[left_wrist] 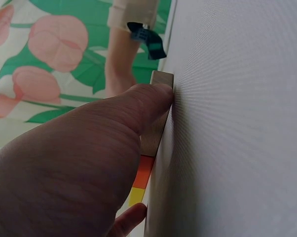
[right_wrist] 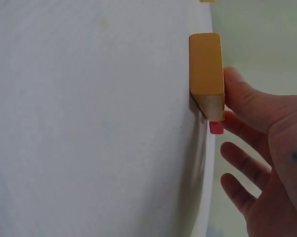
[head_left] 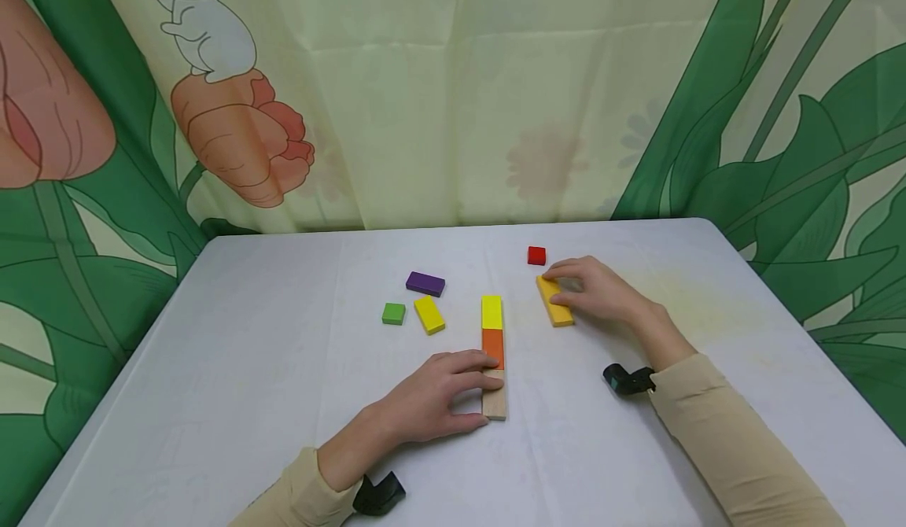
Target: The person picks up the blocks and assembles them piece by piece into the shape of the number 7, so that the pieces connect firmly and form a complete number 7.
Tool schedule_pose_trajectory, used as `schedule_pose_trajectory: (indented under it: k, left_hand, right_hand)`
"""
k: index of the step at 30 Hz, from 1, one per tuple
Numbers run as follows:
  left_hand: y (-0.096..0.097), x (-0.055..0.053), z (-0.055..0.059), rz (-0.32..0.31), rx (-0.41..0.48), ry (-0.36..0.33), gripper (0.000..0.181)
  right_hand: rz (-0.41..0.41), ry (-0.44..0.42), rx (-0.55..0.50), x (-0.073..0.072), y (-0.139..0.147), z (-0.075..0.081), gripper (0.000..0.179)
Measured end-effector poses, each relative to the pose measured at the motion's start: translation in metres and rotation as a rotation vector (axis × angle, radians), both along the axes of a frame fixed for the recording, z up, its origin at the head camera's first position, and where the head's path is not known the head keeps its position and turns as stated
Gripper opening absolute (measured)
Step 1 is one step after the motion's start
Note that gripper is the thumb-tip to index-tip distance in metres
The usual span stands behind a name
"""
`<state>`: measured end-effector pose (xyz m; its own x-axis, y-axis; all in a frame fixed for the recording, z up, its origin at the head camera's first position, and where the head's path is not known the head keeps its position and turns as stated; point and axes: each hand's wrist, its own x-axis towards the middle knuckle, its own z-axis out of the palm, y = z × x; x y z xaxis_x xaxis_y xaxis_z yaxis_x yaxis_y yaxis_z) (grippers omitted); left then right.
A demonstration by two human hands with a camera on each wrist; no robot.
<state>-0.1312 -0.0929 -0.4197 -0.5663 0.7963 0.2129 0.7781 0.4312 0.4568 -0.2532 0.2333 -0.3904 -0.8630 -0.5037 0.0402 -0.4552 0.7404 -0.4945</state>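
A straight row lies in the middle of the table: a plain wooden block (head_left: 495,407) nearest, an orange block (head_left: 491,341), then a bright yellow block (head_left: 491,311). My left hand (head_left: 428,397) rests at the row's left, its fingers reaching over the orange and wooden blocks. In the left wrist view, the thumb (left_wrist: 156,96) lies against the wooden block near its end. To the row's right, my right hand (head_left: 602,295) pinches a long yellow-orange block (right_wrist: 206,64) between thumb and forefinger, with the other fingers spread off it.
Left of the row lie a purple block (head_left: 425,284), a small yellow block (head_left: 429,315) and a green block (head_left: 393,314). A red block (head_left: 536,256) sits just beyond the right hand. The white-covered table (head_left: 283,370) ends at a printed curtain (head_left: 425,118).
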Motion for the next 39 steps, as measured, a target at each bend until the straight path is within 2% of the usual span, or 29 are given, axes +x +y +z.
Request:
schedule_pose_trajectory:
  k: [12,20,31,39]
  left_hand:
    - [0.0,0.0,0.0,0.005,-0.012,-0.014,0.045]
    - [0.0,0.0,0.0,0.014,-0.022,-0.012,0.045]
    - [0.0,0.001,0.002,0.014,-0.031,-0.015,0.045]
    - [0.0,0.0,0.001,0.002,-0.015,0.002,0.044]
  right_hand:
    - [-0.016,-0.02,0.018,-0.005,-0.023,0.001,0.044]
    - [-0.015,0.007,0.043,-0.013,-0.036,0.001,0.045]
    - [0.017,0.087,0.062,-0.025,-0.047,0.0,0.041]
    - [-0.029,0.084,0.069,-0.032,-0.058,-0.001,0.04]
